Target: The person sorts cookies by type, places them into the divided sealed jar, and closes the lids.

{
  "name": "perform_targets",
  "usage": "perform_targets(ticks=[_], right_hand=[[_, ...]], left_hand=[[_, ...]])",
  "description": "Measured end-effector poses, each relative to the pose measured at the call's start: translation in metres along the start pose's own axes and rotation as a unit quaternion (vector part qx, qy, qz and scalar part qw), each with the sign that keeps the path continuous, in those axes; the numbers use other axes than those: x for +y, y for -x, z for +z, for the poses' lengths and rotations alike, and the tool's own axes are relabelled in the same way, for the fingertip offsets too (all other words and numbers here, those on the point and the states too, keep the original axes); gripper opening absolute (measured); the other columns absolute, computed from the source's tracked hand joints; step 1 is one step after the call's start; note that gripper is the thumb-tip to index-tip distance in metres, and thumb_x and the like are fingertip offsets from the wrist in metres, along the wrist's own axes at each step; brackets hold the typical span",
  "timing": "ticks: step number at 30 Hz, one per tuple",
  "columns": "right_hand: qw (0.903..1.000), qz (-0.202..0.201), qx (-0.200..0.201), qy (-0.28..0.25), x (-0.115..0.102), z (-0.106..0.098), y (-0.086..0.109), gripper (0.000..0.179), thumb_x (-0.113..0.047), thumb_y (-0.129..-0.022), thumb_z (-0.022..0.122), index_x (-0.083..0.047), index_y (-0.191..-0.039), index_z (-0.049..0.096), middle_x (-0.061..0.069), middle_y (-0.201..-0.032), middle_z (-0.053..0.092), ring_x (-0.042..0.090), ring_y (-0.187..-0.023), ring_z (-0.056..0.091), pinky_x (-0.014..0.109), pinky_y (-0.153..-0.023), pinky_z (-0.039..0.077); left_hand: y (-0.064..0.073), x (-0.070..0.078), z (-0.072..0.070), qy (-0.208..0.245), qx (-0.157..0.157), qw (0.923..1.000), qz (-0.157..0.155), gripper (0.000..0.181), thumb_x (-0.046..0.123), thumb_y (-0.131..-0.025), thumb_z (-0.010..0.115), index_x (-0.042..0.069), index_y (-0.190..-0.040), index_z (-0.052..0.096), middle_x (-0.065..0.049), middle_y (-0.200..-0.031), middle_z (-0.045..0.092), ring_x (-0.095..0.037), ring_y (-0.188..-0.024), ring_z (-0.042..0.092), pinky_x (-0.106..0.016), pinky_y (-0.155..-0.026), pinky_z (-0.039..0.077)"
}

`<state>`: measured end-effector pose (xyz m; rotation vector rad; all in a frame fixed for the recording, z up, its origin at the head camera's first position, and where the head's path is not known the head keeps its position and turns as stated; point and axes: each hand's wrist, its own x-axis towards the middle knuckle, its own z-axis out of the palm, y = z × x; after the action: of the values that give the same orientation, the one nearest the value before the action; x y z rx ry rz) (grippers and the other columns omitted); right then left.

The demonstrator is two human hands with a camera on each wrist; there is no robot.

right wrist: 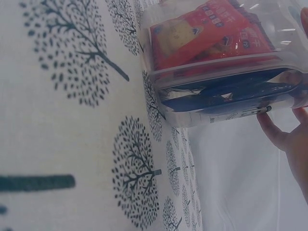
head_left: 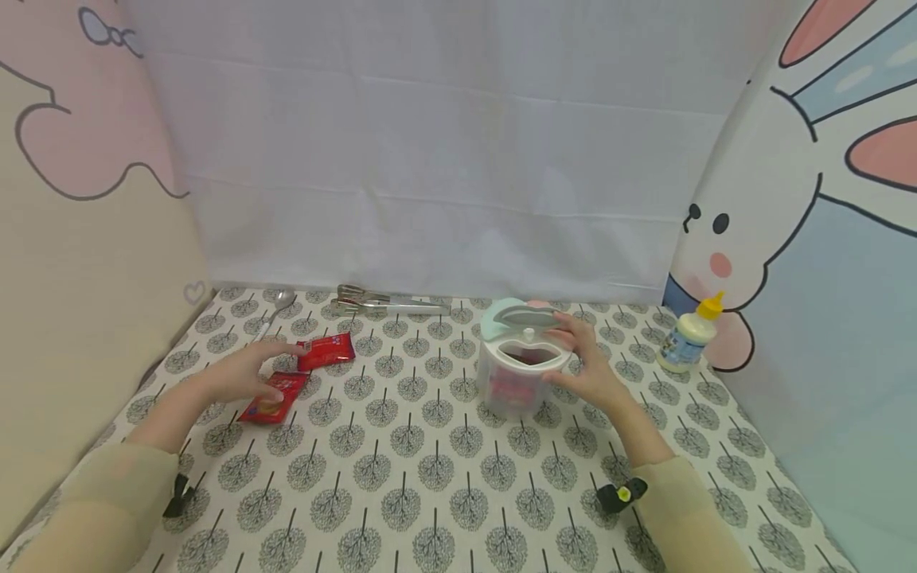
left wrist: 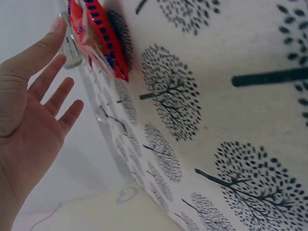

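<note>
A clear container [head_left: 513, 394] stands right of centre, with red biscuit packets [right wrist: 211, 36] and dark blue packets [right wrist: 231, 94] inside. One flap [head_left: 528, 317] of its white, green and pink lid is raised over an opening. Spread around the container's right side, the thumb and fingers of my right hand [head_left: 589, 368] hold it near the top. On the left, my left hand [head_left: 243, 376] hovers by two red packets with fingers extended. The farther packet [head_left: 325, 352] lies beyond its fingertips; the nearer packet [head_left: 278, 398] is partly hidden by the thumb.
A metal spoon [head_left: 284, 299] lies at the back left. Metal tongs [head_left: 390, 305] rest along the back edge near a white curtain [head_left: 430, 159]. At the far right stands a glue bottle [head_left: 688, 338] with a yellow cap. Tree-patterned cloth [head_left: 401, 469] covers the table.
</note>
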<state>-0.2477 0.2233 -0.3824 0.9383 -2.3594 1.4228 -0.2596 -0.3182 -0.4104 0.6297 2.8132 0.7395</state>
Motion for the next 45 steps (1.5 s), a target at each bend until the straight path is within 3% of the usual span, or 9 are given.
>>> perform_targets(ticks=[7, 14, 20, 23, 28, 31, 37, 40, 45], right_hand=[[1.0000, -0.003, -0.004, 0.005, 0.002, 0.001, 0.001, 0.092, 0.009, -0.063, 0.075, 0.003, -0.140, 0.025, 0.030, -0.131, 0.035, -0.003, -0.114, 0.044, 0.060, -0.100, 0.033], [1.0000, 0.005, 0.002, 0.007, 0.001, 0.000, 0.001, 0.092, 0.009, -0.063, 0.076, 0.001, -0.140, 0.026, 0.029, -0.130, 0.039, -0.006, -0.113, 0.043, 0.064, -0.103, 0.027], [0.9999, 0.014, 0.000, 0.009, 0.001, 0.000, 0.000, 0.091, 0.008, -0.065, 0.076, -0.001, -0.141, 0.025, 0.028, -0.132, 0.037, -0.006, -0.113, 0.042, 0.064, -0.104, 0.027], [0.9998, 0.019, -0.001, 0.008, 0.000, 0.000, 0.001, 0.091, 0.007, -0.065, 0.076, -0.002, -0.141, 0.026, 0.027, -0.132, 0.038, -0.006, -0.113, 0.043, 0.065, -0.104, 0.026], [0.9997, 0.025, 0.000, 0.008, -0.001, 0.000, 0.001, 0.091, 0.007, -0.066, 0.075, -0.002, -0.141, 0.025, 0.027, -0.133, 0.035, 0.000, -0.114, 0.043, 0.065, -0.104, 0.025], [0.9996, 0.024, -0.001, 0.012, -0.002, -0.001, 0.001, 0.091, 0.007, -0.066, 0.076, -0.002, -0.141, 0.025, 0.027, -0.133, 0.034, 0.000, -0.114, 0.042, 0.065, -0.104, 0.027], [0.9996, 0.029, 0.000, 0.005, -0.003, -0.002, 0.000, 0.093, 0.006, -0.065, 0.076, -0.003, -0.142, 0.024, 0.027, -0.131, 0.041, -0.009, -0.114, 0.042, 0.067, -0.105, 0.022], [0.9995, 0.033, -0.002, 0.003, -0.004, -0.001, 0.000, 0.092, 0.005, -0.066, 0.076, -0.004, -0.142, 0.024, 0.027, -0.133, 0.037, -0.010, -0.114, 0.041, 0.067, -0.106, 0.021], [0.9995, 0.032, -0.003, 0.002, -0.004, -0.001, 0.000, 0.093, 0.005, -0.066, 0.076, -0.003, -0.142, 0.024, 0.027, -0.133, 0.039, -0.010, -0.115, 0.041, 0.067, -0.106, 0.020]], left_hand=[[0.009, -0.014, 0.008, -0.005, -0.026, 0.9985, -0.047, 0.074, 0.028, -0.069, 0.082, 0.012, -0.134, 0.050, -0.027, -0.135, 0.045, -0.050, -0.115, 0.047, -0.062, -0.088, 0.045], [0.006, -0.017, 0.008, 0.036, 0.006, 0.9976, -0.059, 0.067, 0.022, -0.070, 0.080, 0.014, -0.131, 0.053, -0.026, -0.133, 0.046, -0.043, -0.108, 0.052, -0.054, -0.081, 0.051], [-0.002, -0.011, 0.003, 0.072, 0.036, 0.9955, -0.049, 0.073, 0.014, -0.072, 0.078, 0.013, -0.137, 0.045, -0.024, -0.131, 0.049, -0.040, -0.105, 0.055, -0.050, -0.078, 0.054], [-0.008, -0.003, -0.001, 0.073, 0.062, 0.9946, -0.041, 0.076, 0.013, -0.072, 0.079, 0.011, -0.138, 0.042, -0.024, -0.133, 0.047, -0.045, -0.108, 0.054, -0.051, -0.080, 0.054], [-0.019, 0.013, -0.009, 0.107, 0.098, 0.9885, -0.042, 0.071, 0.009, -0.077, 0.076, 0.009, -0.135, 0.036, -0.024, -0.132, 0.046, -0.039, -0.095, 0.062, -0.037, -0.068, 0.058], [-0.023, 0.024, -0.013, 0.115, 0.114, 0.9857, -0.045, 0.062, 0.013, -0.080, 0.075, 0.011, -0.131, 0.040, -0.024, -0.123, 0.054, -0.033, -0.090, 0.066, -0.034, -0.065, 0.057], [-0.030, 0.048, -0.022, 0.119, 0.148, 0.9810, -0.042, 0.049, 0.020, -0.081, 0.075, 0.013, -0.123, 0.052, -0.022, -0.119, 0.060, -0.033, -0.097, 0.065, -0.031, -0.070, 0.057], [-0.035, 0.063, -0.026, 0.132, 0.168, 0.9762, -0.036, 0.049, 0.022, -0.081, 0.074, 0.014, -0.125, 0.054, -0.016, -0.108, 0.065, -0.028, -0.093, 0.065, -0.030, -0.071, 0.056], [-0.043, 0.094, -0.036, 0.158, 0.202, 0.9658, -0.039, 0.042, 0.026, -0.083, 0.073, 0.017, -0.122, 0.060, -0.010, -0.105, 0.068, -0.017, -0.087, 0.065, -0.025, -0.071, 0.055]])
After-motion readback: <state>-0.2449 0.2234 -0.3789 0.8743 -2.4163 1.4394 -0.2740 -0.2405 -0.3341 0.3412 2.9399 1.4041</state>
